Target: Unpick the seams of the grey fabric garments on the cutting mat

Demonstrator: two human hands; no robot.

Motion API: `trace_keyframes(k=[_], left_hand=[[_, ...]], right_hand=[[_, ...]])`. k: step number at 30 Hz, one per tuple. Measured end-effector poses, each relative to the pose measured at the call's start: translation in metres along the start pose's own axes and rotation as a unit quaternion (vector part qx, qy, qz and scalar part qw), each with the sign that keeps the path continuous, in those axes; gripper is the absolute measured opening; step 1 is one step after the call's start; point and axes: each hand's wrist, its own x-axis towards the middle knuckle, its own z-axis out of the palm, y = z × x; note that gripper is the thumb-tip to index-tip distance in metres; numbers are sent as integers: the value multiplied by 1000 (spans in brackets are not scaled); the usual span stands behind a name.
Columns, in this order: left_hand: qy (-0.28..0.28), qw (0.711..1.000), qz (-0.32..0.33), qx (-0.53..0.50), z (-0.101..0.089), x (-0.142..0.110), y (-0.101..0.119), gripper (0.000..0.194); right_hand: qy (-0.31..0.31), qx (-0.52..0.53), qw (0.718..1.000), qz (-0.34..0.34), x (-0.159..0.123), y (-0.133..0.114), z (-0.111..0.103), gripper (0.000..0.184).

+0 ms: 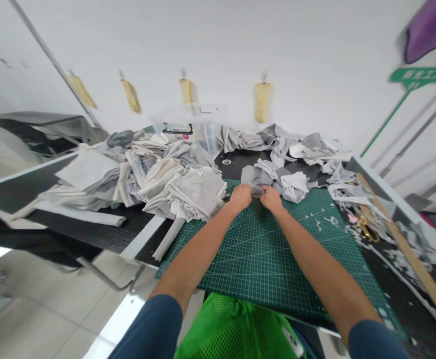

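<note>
Both arms reach forward over a green cutting mat (255, 249) to its far edge. There my left hand (241, 195) and my right hand (270, 198) grip a piece of grey fabric (256, 191) from its two sides, with fingers closed on it. Behind and touching it lies a loose heap of grey fabric scraps (264, 172). A crumpled pale scrap (294, 185) rests just right of my right hand. To the left of my left hand is a large pile of folded grey cloths (197, 192).
A clear plastic box (188, 124) stands behind the pile. More scraps (311, 144) line the table's back. At right lie gold-handled scissors (367, 230) and a long wooden strip (408, 249). A fabric roll (169, 239) lies by the mat's left edge. Yellow gloves (261, 102) hang on the wall.
</note>
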Motion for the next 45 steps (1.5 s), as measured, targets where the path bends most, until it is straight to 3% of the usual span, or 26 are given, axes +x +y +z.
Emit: trace_keyframes(k=[3,7,13,22,25,29,31,35,38,41,45], left_hand=[[-22,1000,2,-2,11,2,10,35],[-30,999,31,-14,18,-13,28,35],[-75,971,185,-134,17,-38,43,40],[-86,945,248,-192,16,-62,50,46],[-77,950,228,-197,12,-63,48,44],[-2,987,92,-133,8,-54,34,40],[15,993,69,-96,11,-49,25,42],[-64,995,68,-43,20,-50,17,54],[-84,992,82,-34,20,-64,27,53],[-47,993,100,-40,13,-85,48,52],[-28,990,118,-71,4,-102,69,57]], right_hand=[[-2,-2,1000,18,10,14,-5,51],[1,-6,999,36,19,27,-9,49],[13,-4,1000,27,12,40,-17,47],[-31,29,997,-71,-24,20,-7,20],[-34,21,997,-65,-27,19,-4,16],[-20,11,999,-49,-28,29,-8,22],[-14,12,999,-47,-28,33,-9,26],[-17,26,997,-72,-19,34,-11,32],[-4,27,997,-67,1,35,-17,44],[30,22,999,-30,22,40,-28,58],[71,15,997,17,32,49,-46,56]])
